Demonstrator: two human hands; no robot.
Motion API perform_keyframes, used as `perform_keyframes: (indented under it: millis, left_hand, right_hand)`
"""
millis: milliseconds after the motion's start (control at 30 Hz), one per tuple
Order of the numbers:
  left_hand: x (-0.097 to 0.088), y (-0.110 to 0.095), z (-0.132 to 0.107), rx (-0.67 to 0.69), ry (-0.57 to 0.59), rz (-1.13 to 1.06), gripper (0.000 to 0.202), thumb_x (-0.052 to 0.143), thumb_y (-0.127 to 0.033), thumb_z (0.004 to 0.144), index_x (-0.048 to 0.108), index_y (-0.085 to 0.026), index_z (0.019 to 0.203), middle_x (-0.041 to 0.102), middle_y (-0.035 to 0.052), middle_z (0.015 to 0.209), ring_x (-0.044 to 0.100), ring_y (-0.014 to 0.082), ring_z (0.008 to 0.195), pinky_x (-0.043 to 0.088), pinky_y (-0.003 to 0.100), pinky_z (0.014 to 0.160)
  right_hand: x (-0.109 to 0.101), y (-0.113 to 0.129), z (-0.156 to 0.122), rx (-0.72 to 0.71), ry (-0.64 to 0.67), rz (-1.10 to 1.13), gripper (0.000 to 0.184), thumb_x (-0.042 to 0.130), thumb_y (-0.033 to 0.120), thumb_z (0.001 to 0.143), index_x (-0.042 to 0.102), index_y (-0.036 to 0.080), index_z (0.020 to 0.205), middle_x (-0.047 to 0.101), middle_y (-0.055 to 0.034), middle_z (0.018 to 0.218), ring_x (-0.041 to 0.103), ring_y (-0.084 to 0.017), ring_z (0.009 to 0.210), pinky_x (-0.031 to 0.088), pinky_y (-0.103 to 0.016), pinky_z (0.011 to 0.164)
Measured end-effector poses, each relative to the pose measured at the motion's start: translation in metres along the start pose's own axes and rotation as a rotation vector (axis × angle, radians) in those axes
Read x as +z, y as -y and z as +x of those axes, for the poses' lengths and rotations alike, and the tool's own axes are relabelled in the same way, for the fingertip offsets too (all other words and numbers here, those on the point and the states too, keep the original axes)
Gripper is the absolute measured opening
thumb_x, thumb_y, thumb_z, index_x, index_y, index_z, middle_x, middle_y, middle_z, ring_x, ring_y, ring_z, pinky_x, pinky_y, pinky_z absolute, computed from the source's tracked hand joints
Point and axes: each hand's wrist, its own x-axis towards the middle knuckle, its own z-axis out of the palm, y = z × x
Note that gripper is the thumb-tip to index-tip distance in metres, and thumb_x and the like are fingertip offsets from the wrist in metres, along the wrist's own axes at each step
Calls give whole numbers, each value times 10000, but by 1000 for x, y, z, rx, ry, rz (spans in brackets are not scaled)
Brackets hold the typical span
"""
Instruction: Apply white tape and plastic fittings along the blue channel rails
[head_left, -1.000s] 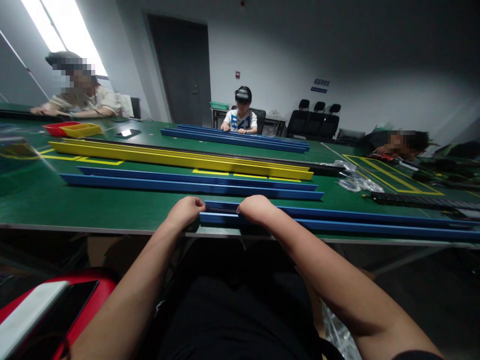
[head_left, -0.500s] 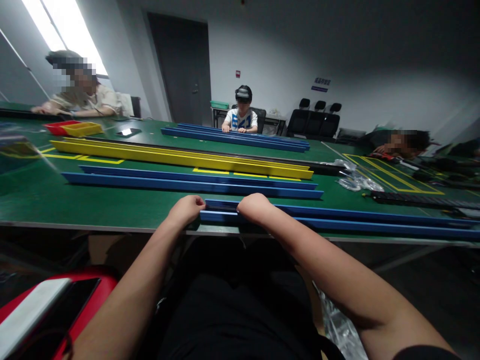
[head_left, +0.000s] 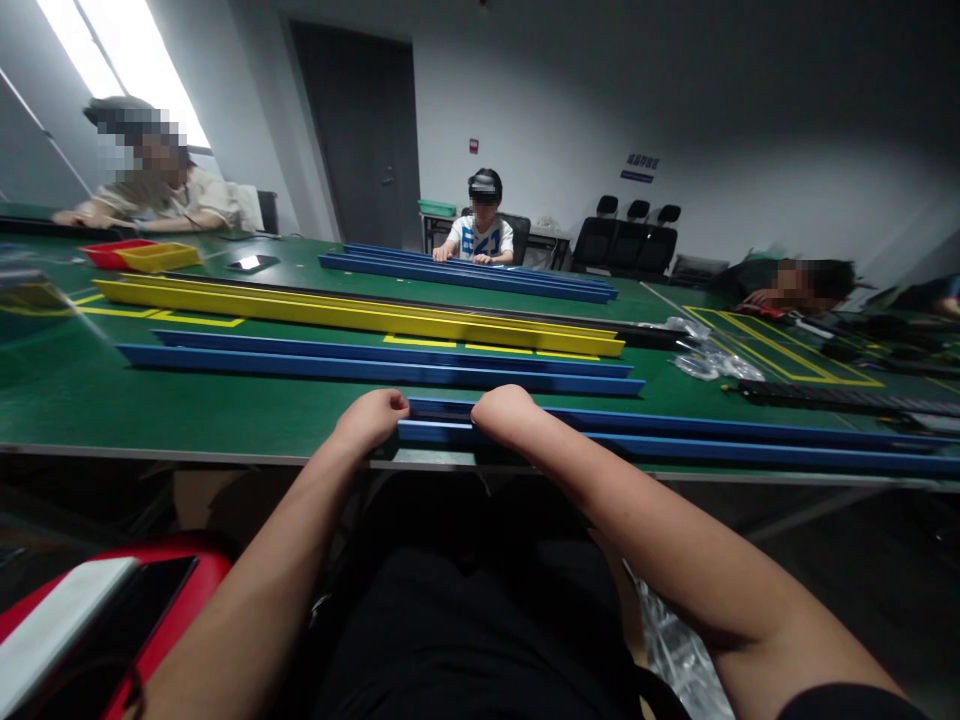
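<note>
A long blue channel (head_left: 675, 440) lies along the near edge of the green table (head_left: 187, 410), running off to the right. My left hand (head_left: 371, 418) is curled at the channel's left end, its fingers bent onto the end. My right hand (head_left: 504, 412) rests a little to the right, fingers folded down over the channel's top. I see only the backs of both hands, and whatever is under the fingers is hidden.
Further back lie another blue channel (head_left: 375, 362), a yellow channel (head_left: 360, 318) and more blue ones (head_left: 465, 272). Red and yellow trays (head_left: 142, 256) stand far left, plastic bags (head_left: 705, 362) to the right. Three other people sit around the table. A red case (head_left: 97, 620) sits by my left knee.
Both hands stay at the channel's left end. My right hand has crept slightly left.
</note>
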Motion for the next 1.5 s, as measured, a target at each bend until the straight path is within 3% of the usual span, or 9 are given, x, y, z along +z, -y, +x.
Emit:
perform_keyframes:
  millis: [400, 700, 900, 1033, 1500]
  left_hand:
    - [0, 2, 1, 29, -2, 9, 255, 582, -445, 773, 665, -204, 767, 678, 24, 682, 581, 151, 601, 334, 257, 542]
    - [-2, -3, -2, -30, 1, 27, 202, 619, -409, 743, 657, -212, 766, 684, 22, 698, 592, 154, 606, 332, 252, 535]
    - [-6, -7, 3, 50, -21, -1, 216, 665, -323, 710, 671, -238, 908, 725, 34, 866, 638, 170, 737, 395, 241, 617]
    - [-8, -9, 9, 131, 32, 34, 150, 643, -280, 690, 690, -224, 820, 699, 26, 775, 618, 173, 701, 389, 255, 623]
    - [-17, -23, 26, 147, 216, 17, 149, 636, -264, 569, 684, -212, 700, 586, 0, 599, 549, 177, 637, 365, 261, 574]
  right_hand:
    - [6, 1, -3, -7, -57, -14, 281, 542, 107, 839, 779, 182, 970, 748, -160, 996, 709, -274, 964, 560, -374, 809]
    - [-5, 6, 0, 18, 25, -14, 289, 567, 103, 832, 768, 175, 1026, 736, -171, 1050, 702, -285, 993, 566, -387, 815]
    - [-5, 8, 2, 24, 52, -5, 299, 571, 101, 825, 768, 173, 1038, 732, -173, 1068, 693, -299, 1009, 567, -399, 816]
    - [-7, 9, 2, 31, 55, -1, 318, 541, 91, 841, 763, 164, 1056, 726, -180, 1084, 690, -303, 1017, 563, -409, 824]
    - [0, 0, 2, 40, 10, 22, 297, 528, 135, 865, 762, 177, 1042, 731, -168, 1074, 698, -274, 1003, 546, -388, 844]
